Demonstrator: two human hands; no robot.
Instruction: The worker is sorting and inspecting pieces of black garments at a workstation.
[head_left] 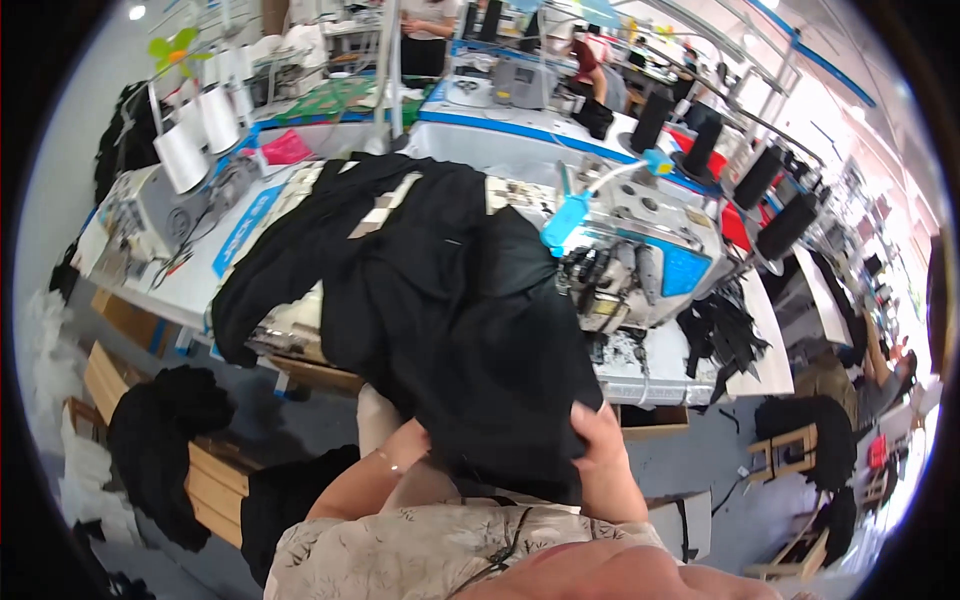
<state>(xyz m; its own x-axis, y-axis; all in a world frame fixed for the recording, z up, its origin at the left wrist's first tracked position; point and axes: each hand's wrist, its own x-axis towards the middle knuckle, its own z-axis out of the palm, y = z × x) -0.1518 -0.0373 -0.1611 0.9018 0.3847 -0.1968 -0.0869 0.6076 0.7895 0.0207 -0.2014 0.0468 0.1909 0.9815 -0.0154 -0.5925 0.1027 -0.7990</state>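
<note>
A large black garment [460, 330] lies across the sewing table and hangs over its front edge toward my lap. At its right border my right hand [597, 440] grips the cloth, thumb on top and fingers partly blurred. My left hand [408, 443] is at the garment's left border, its fingers hidden under the fabric. A sewing machine [640, 250] with a blue panel stands right of the garment, whose far right part reaches up to the needle area. A bright blue clip-on device [568, 222] sits at the machine's left end.
Black scraps [725, 335] lie right of the machine. White thread cones [182, 160] stand at the left, black thread cones [705, 145] at the back right. Black cloth covers a wooden stool [215, 490] on the left. Other people work farther back.
</note>
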